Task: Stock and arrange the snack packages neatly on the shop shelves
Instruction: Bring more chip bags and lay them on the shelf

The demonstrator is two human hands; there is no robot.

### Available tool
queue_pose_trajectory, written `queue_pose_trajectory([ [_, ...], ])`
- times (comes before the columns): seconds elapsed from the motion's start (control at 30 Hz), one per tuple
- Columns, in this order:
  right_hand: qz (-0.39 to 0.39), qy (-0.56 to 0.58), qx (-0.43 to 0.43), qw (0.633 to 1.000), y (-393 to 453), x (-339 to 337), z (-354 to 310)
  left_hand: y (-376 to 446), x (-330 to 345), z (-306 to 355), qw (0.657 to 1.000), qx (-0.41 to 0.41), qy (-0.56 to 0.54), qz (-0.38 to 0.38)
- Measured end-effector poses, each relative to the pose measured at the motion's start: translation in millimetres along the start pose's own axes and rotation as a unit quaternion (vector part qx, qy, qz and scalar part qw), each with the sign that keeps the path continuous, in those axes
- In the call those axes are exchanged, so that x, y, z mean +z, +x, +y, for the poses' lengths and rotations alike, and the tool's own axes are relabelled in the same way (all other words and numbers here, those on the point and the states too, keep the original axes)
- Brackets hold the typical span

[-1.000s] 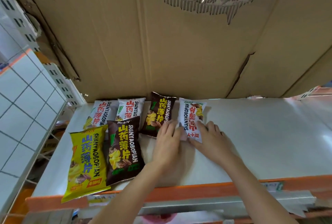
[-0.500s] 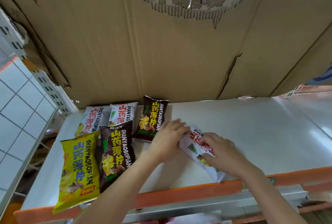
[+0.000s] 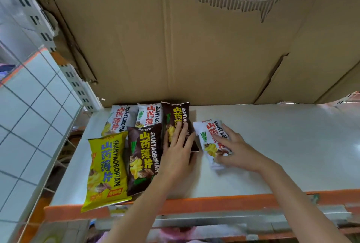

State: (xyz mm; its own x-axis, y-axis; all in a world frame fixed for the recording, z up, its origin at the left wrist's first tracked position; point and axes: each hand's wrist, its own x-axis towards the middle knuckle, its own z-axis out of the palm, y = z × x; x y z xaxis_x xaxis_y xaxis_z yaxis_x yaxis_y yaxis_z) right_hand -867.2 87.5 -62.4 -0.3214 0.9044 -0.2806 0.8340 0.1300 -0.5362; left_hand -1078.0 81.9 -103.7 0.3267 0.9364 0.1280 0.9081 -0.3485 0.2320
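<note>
The white shelf [image 3: 272, 145] carries six snack packages, all grouped at its left end. The shelf has an orange front edge [image 3: 214, 202].

Back row, against the cardboard sheet [image 3: 194, 48]: two white packages [image 3: 118, 120] [image 3: 148, 115] lie side by side, followed on their right by a dark brown package [image 3: 176, 118].

Front row: a yellow package [image 3: 106, 170] lies at the left, with its lower end overhanging the orange front edge. A second dark brown package [image 3: 143, 157] lies just beside it on the right and overlaps the lower ends of the white packages behind.

The left hand [image 3: 178, 155] lies flat on the lower half of the back-row dark brown package. Its fingers are straight and slightly spread, with the palm pressed down on the package.

The right hand [image 3: 231, 153] holds a third white package [image 3: 211, 139]. This package lies on the shelf just to the right of the back-row brown one, tilted with its top toward the left. The fingers lie over its right side and lower end; whether the thumb curls under it cannot be told.

A white tiled wall [image 3: 29, 125] stands at the left of the shelf, and a slotted shelf upright [image 3: 78, 87] rises beside it.
</note>
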Motion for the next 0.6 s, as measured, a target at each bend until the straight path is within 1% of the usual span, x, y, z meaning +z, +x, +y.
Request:
queue_pose_trajectory([
  [0.07,0.037,-0.040,0.027,0.998,21.5,1.7,-10.1,-2.3,-1.9,0.3,1.000,0.014,-0.018,0.020],
  [0.1,0.067,-0.050,0.040,0.996,31.5,3.5,-15.6,-2.8,-2.9,0.5,0.999,0.021,-0.023,0.029],
  [0.17,0.161,-0.073,0.055,0.983,44.9,12.7,-25.9,-3.4,-3.9,0.1,0.998,0.028,-0.030,0.047],
  [0.23,0.261,-0.109,0.055,0.958,48.2,27.3,-33.0,-3.2,-4.7,-0.3,0.996,0.030,-0.052,0.063],
  [0.27,0.299,-0.107,0.047,0.947,47.5,35.4,-34.6,-3.6,-5.0,0.1,0.995,0.031,-0.063,0.069],
  [0.33,0.350,-0.077,0.022,0.933,43.0,49.6,-34.7,-4.7,-5.1,0.4,0.993,0.034,-0.076,0.079],
  [0.37,0.353,-0.072,0.013,0.933,39.9,54.7,-32.7,-5.1,-4.7,0.2,0.993,0.036,-0.080,0.083],
  [0.4,0.337,-0.078,0.009,0.938,36.0,58.9,-30.1,-5.1,-3.9,-0.2,0.992,0.037,-0.084,0.086],
  [0.5,0.249,-0.135,0.006,0.959,16.8,70.6,-20.5,-4.1,-1.3,0.9,0.990,0.032,-0.092,0.098],
  [0.6,0.194,-0.132,0.016,0.972,-0.4,70.4,-12.5,-4.1,-0.8,3.3,0.989,0.026,-0.100,0.103],
])
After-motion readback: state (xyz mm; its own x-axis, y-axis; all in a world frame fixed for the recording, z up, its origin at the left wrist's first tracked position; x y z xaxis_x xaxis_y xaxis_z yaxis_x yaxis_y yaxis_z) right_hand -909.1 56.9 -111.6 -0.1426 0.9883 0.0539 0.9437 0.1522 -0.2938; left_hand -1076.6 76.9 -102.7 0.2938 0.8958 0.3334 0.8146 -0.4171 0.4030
